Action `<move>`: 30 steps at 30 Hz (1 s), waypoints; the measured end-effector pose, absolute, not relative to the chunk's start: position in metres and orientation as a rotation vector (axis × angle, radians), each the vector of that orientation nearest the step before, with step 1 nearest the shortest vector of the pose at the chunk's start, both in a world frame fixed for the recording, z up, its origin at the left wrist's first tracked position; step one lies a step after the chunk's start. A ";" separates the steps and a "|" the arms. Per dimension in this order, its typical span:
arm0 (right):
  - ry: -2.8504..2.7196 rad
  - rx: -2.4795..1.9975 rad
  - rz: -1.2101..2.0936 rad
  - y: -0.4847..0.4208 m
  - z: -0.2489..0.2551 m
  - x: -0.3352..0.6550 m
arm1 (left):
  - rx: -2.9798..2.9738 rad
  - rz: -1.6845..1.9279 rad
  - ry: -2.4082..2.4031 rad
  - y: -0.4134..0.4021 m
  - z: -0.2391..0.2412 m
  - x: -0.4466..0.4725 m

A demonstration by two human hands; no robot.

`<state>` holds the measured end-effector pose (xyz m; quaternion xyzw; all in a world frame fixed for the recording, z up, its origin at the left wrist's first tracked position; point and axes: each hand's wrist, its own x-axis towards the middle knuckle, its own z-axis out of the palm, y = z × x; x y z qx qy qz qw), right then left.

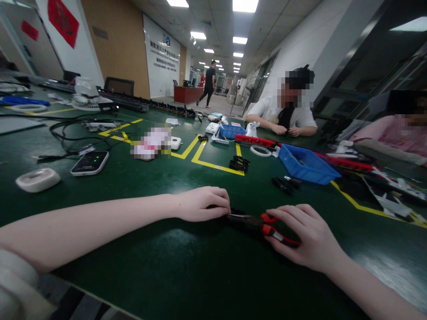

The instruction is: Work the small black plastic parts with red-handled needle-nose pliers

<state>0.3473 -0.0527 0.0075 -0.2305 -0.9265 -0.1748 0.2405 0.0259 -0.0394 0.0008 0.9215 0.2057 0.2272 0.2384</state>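
My right hand [307, 233] is wrapped around the red-and-black handles of a pair of pliers [253, 221], low over the green table. The jaws point left and reach the fingertips of my left hand [205, 204]. Those fingertips are pinched together at the jaw tips; what they hold is too small and dark to make out. Beyond the pliers lie small black parts [283, 185], and a further group of black parts [239, 163] sits by the yellow tape corner.
A blue bin [307, 164] stands at the right, with a smaller blue bin [232, 130] farther back. On the left are a phone-like device [90, 163], a white rounded object [38, 180] and black cables [63, 133]. Two people sit across the table; another walks behind.
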 end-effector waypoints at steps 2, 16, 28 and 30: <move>-2.533 -0.638 -0.473 -0.053 0.008 0.347 | 2.531 0.616 0.572 -0.040 0.002 0.026; -2.543 -0.637 -0.483 -0.053 0.008 0.346 | 2.583 0.620 0.590 -0.042 0.003 0.027; -2.552 -0.620 -0.508 -0.052 0.009 0.344 | 2.585 0.617 0.649 -0.043 0.004 0.029; -2.551 -0.613 -0.514 -0.052 0.009 0.344 | 2.583 0.609 0.624 -0.043 0.004 0.028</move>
